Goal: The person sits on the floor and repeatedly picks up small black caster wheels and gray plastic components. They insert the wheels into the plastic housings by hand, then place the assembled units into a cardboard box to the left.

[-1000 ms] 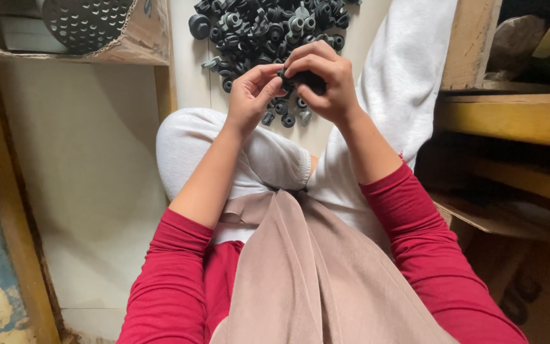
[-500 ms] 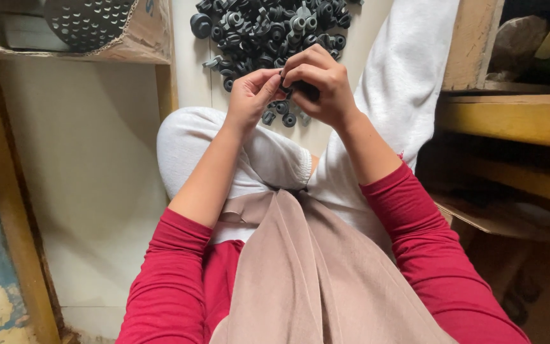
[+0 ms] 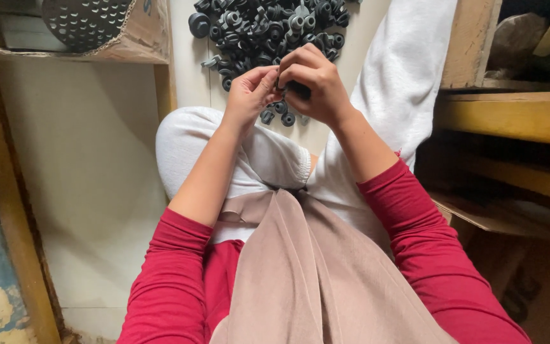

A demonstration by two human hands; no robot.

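Observation:
A heap of several small black rubber rings and plugs (image 3: 265,28) lies on the pale floor in front of me. My left hand (image 3: 249,95) and my right hand (image 3: 313,83) meet just above the near edge of the heap. Both pinch one small black rubber part (image 3: 295,88) between their fingertips; most of it is hidden by my right fingers. A few loose black pieces (image 3: 280,114) lie on the floor directly under my hands. My sleeves are red and my legs, in white trousers, stretch towards the heap.
A cardboard box (image 3: 141,38) holding a perforated metal disc (image 3: 84,22) stands at the upper left. Yellow wooden shelves (image 3: 510,114) run along the right side. A wooden post (image 3: 7,210) borders the left, beside a worn blue-patterned floor patch.
Both hands stay together over the heap's near edge. The fingers have shifted slightly around the small black part; nothing else has moved.

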